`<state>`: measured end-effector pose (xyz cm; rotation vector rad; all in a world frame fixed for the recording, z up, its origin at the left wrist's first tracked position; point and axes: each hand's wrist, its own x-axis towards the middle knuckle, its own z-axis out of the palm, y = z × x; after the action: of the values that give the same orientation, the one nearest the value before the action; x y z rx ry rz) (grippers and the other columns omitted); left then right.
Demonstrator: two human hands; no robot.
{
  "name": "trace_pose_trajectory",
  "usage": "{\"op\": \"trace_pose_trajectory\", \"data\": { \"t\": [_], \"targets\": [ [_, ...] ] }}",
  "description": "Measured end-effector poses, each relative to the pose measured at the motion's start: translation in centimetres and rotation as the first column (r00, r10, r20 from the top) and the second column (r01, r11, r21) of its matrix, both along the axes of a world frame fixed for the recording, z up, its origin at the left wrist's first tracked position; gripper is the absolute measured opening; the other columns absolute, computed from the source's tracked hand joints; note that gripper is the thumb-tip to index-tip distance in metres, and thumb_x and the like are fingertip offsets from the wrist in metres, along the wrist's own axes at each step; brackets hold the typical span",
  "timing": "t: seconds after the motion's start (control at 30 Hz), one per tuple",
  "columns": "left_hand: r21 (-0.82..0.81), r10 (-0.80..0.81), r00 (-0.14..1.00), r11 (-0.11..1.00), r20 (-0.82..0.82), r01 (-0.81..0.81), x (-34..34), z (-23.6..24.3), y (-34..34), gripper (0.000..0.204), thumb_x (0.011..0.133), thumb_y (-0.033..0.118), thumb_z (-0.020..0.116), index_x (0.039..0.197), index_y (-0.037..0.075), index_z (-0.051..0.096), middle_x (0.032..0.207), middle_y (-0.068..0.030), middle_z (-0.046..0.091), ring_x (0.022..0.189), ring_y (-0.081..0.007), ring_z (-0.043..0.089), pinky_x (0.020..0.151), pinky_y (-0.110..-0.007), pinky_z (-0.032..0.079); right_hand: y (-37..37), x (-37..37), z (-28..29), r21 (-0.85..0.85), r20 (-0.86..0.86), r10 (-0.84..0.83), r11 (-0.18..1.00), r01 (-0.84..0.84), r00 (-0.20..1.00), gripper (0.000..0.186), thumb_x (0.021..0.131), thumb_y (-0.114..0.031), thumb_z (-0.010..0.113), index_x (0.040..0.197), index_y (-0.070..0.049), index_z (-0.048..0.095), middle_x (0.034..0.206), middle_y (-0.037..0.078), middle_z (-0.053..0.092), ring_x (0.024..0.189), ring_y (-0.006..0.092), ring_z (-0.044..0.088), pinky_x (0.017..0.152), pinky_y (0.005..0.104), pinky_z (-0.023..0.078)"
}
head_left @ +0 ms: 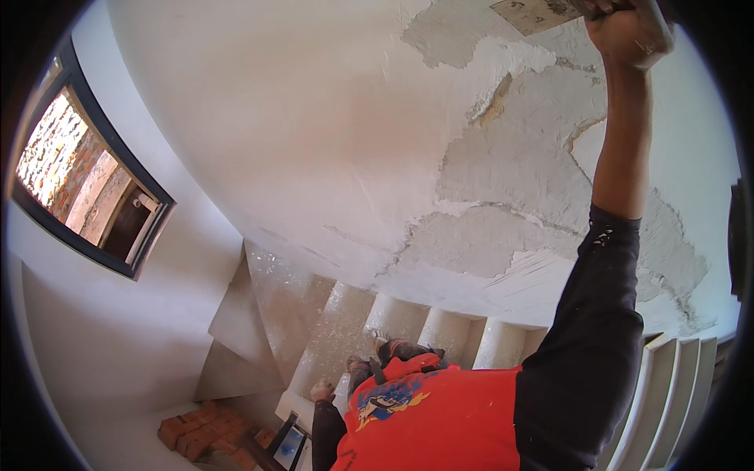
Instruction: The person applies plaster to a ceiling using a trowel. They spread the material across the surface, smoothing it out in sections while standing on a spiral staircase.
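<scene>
High at the upper right, my right hand [632, 35] is closed round a scraper [536, 14]. Its flat, wide metal blade, smeared with plaster, lies close to the wall and points left; the handle is hidden in my fist. Below it, the white wall [314, 157] carries rough grey patches [503, 149] with ragged, flaking edges and cracks. My left hand [322, 390] is low, beside the stairs near a pale ledge. It looks small and rounded, fingers curled; whatever it grips, if anything, does not show.
Plaster-flecked steps [334, 322] run under my feet, and more stairs [667, 392] show at the lower right. A dark-framed window [94, 180] is at the left. Orange bricks [208, 432] are piled lower left, near a black metal railing [287, 439].
</scene>
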<state>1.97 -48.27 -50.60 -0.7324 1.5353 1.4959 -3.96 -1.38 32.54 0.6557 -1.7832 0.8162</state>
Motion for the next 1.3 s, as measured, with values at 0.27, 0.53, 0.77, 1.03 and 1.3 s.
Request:
{"op": "trace_pose_trajectory", "data": {
  "t": [0.27,0.53,0.77,1.03,1.3],
  "targets": [
    [-0.154,0.075,0.997,0.985,-0.006,-0.075,-0.1,3.3,2.1,0.035,0.090,0.032,0.055,0.114,0.006,0.053,0.108,-0.0155,0.062,0.090,-0.0296,0.062,0.064,-0.046,0.048,-0.2,0.5,-0.9,0.179,-0.038,0.285,0.945,-0.274,0.958,0.018,0.078,-0.003,0.051,0.065,-0.011,0.040,0.051,0.001,0.043,0.038,0.0073,0.036,0.032,0.0271,0.029],
    [0.030,-0.147,0.986,0.989,0.074,0.145,1.2,5.6,0.1,0.048,0.076,0.036,0.065,0.115,0.010,0.054,0.100,-0.0113,0.059,0.096,-0.0286,0.057,0.079,-0.045,0.048,-0.6,0.0,0.1,0.072,0.018,0.140,0.987,-0.141,0.990,0.016,0.077,-0.006,0.053,0.065,-0.010,0.043,0.050,-0.002,0.041,0.038,0.0065,0.034,0.033,0.0258,0.029],
    [-0.112,0.035,0.999,0.993,0.038,-0.031,-0.4,3.4,2.3,0.039,0.084,0.037,0.060,0.112,0.009,0.056,0.096,-0.0104,0.061,0.087,-0.0271,0.060,0.069,-0.043,0.048,-0.2,-0.9,0.7,0.033,0.023,0.074,0.997,-0.075,0.997,0.016,0.076,-0.004,0.054,0.064,-0.009,0.044,0.049,-0.002,0.042,0.038,0.0069,0.036,0.034,0.0255,0.031],
    [-0.071,0.133,0.988,0.989,0.074,-0.128,0.7,2.8,2.2,0.038,0.089,0.037,0.057,0.114,0.009,0.056,0.094,-0.0091,0.066,0.080,-0.0259,0.063,0.065,-0.043,0.049,-2.7,-1.5,0.0,-0.011,0.047,-0.009,1.000,0.010,0.999,0.014,0.075,-0.002,0.052,0.065,-0.009,0.044,0.050,-0.001,0.042,0.039,0.0080,0.037,0.036,0.0265,0.031],
    [-0.076,0.076,0.988,0.995,0.131,-0.067,0.7,2.0,2.2,0.042,0.081,0.035,0.065,0.113,0.010,0.057,0.101,-0.0029,0.066,0.088,-0.0233,0.061,0.072,-0.041,0.049,-1.9,-0.4,0.4,-0.008,0.077,0.106,0.994,-0.106,0.991,0.013,0.075,-0.002,0.051,0.065,-0.008,0.045,0.049,-0.001,0.043,0.039,0.0093,0.038,0.034,0.0280,0.029]
  ]
}}
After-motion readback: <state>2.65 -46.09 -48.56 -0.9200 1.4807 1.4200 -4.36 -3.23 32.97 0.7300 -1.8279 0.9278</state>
